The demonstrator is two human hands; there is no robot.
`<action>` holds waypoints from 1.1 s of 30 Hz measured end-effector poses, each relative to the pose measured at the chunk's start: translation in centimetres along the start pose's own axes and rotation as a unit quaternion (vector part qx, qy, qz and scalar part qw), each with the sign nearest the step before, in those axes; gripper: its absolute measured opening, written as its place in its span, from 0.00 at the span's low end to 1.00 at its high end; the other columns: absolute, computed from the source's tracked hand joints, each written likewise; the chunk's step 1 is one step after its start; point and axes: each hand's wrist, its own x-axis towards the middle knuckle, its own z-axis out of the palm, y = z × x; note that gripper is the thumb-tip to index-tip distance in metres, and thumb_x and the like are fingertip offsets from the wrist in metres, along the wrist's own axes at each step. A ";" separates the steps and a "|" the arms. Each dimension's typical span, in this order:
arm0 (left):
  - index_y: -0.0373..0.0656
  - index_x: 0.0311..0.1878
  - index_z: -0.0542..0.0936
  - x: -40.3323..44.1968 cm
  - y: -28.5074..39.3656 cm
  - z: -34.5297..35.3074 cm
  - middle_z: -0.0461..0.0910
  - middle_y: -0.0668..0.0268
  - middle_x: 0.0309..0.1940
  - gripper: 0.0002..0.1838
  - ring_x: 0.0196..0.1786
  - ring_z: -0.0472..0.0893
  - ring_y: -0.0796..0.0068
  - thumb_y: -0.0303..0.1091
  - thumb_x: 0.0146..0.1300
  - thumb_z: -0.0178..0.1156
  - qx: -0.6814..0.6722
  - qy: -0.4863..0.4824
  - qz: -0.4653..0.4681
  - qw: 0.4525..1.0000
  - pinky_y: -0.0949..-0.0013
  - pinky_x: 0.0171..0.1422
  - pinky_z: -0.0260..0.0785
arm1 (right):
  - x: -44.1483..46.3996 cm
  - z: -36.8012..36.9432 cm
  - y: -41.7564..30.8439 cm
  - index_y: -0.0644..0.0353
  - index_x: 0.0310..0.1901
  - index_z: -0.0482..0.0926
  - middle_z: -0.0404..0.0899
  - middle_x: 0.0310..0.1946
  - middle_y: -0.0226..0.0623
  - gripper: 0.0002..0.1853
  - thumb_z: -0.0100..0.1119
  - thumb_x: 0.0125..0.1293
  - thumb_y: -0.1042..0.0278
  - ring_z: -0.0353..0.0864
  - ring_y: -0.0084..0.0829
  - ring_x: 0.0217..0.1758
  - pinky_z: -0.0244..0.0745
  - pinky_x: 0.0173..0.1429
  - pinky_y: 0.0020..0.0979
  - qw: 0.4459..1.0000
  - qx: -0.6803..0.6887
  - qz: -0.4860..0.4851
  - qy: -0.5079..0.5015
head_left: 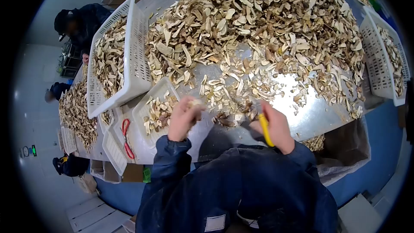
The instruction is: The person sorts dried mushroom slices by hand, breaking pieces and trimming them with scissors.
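A broad, shiny metal bench [310, 124] filled a pale-walled workroom with a blue floor, where other people in dark clothing [91, 22] stood along its far left. Across it spread a large heap of cream-and-brown, dried-looking mushroom slices [258, 19], thinning to scattered bits before a worker in dark blue sleeves.

The worker's left hand [183, 118] pinched a small pale piece [196, 103], blurred, above the bench near the loose bits. The right hand [278, 125] gripped a pair of yellow-handled scissors [265, 130]; whether the blades were parted could not be told.

Just beside the left hand, a shallow white plastic tray [161, 90] held a modest layer of pieces, with bare bottom showing. Behind it stood a deep white perforated plastic basket [139, 56], well filled with slices; a similar basket [374, 67] at the far right also held some. A pair of red-handled scissors [126, 140] lay unused on the bench.

Judging by the sizeable heap left loose and the partly covered tray, the work appeared far from finished.
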 end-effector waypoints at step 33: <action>0.42 0.50 0.80 -2.8 -5.9 -17.7 0.79 0.49 0.45 0.17 0.50 0.76 0.54 0.37 0.58 0.59 0.530 0.310 0.149 0.775 0.61 0.56 0.66 | -0.9 3.6 -1.0 0.63 0.35 0.76 0.78 0.25 0.51 0.26 0.54 0.63 0.41 0.78 0.55 0.32 0.71 0.36 0.45 0.910 -0.113 -0.019 -0.397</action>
